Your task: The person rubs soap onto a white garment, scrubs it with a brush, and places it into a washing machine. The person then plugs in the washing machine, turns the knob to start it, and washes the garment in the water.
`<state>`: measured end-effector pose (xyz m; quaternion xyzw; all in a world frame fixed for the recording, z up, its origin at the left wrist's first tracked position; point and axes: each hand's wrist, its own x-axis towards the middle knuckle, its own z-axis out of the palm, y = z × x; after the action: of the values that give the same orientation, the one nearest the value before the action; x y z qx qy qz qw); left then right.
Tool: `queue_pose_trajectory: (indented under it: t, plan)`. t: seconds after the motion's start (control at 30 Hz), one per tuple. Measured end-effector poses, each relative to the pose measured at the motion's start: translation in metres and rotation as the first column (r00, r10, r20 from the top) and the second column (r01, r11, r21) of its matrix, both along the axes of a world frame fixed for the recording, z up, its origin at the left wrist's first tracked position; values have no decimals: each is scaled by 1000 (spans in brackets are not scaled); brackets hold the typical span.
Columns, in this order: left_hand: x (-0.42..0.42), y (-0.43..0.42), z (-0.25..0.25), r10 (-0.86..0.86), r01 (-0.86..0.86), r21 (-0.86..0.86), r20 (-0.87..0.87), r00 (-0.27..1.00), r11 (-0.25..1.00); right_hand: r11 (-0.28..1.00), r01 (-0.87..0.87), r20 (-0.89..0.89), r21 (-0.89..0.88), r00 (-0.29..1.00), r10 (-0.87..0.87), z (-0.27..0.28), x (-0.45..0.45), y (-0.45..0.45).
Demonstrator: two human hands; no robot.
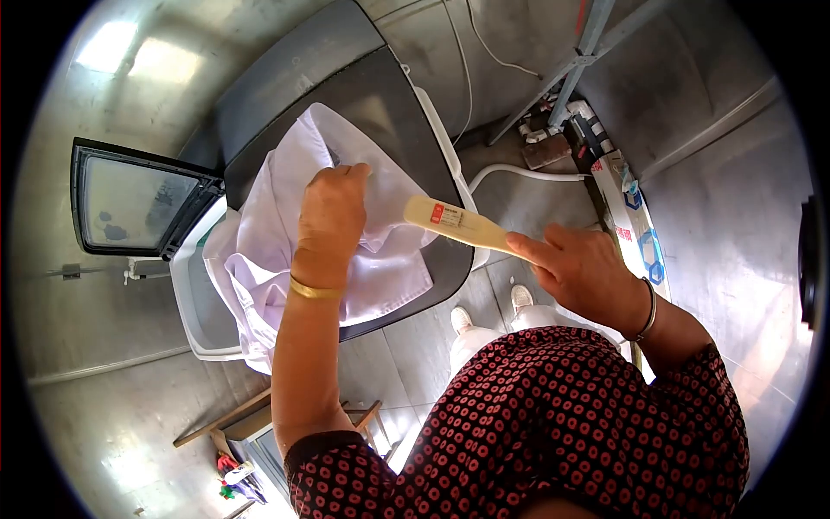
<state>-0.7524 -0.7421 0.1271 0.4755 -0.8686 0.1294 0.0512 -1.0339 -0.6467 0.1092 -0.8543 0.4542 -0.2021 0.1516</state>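
Note:
A white garment (380,251) with a faint lilac tint lies rumpled over the dark top of a washing machine (406,112), its folds hanging over the near left edge. My left hand (333,208) is closed on the cloth near its upper middle, fingertips partly hidden. In my right hand (588,272) is a pale yellow brush (458,223), gripped by its handle. The brush's broad end, with a red and white label, points left over the garment's right edge. Its underside is hidden, so bristles do not show.
A framed clear lid (138,199) stands raised at the machine's left. A pale hose (527,173) runs along the floor at right, near a brick (546,152), pipes and a long white box (635,225). Wooden furniture (251,424) stands at lower left. Metal walls surround the area.

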Motion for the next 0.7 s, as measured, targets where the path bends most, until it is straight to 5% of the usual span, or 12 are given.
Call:
queue_pose_trajectory:
  t: [0.07, 0.1, 0.13, 0.2, 0.27, 0.4, 0.43, 0.47, 0.53, 0.7]
  plan:
    - [-1, 5, 4, -30, 31, 101, -14, 999, 994, 1000, -2, -10, 7, 1000, 2, 1, -1, 0]
    - [9, 21, -8, -268, 265, -157, 7, 963, 951, 1000, -5, 4, 5, 1000, 5, 0, -2, 0]
    - [4, 35, -8, -252, 239, -106, -136, 958, 965, 1000, -5, 21, 1, 1000, 5, -1, -2, -1]
    - [-14, 55, 12, 31, -1, 264, -112, 993, 964, 1000, -10, 27, 15, 1000, 10, -1, -3, -2]
    - [-1, 33, 3, -109, 122, 96, -128, 986, 988, 999, -22, 15, 30, 1000, 22, -1, -4, 0]
    - [1, 3, 0, -44, 45, 35, -19, 999, 998, 999, -17, 2, 40, 1000, 16, -1, -2, 1]
    - [3, 15, -4, -205, 192, -113, -123, 971, 975, 999, -15, 17, 41, 1000, 14, -1, -3, 2]
    - [3, 32, -3, -201, 188, -112, -120, 972, 976, 999, -20, 20, 41, 1000, 19, 0, -3, 1]
    - [-9, 57, 10, -28, 60, 240, -136, 990, 969, 999, -30, 38, 43, 999, 29, 0, -4, 1]
    - [-2, 20, 11, 29, -18, 159, -66, 997, 987, 999, -16, 19, 34, 1000, 15, -2, -2, 6]
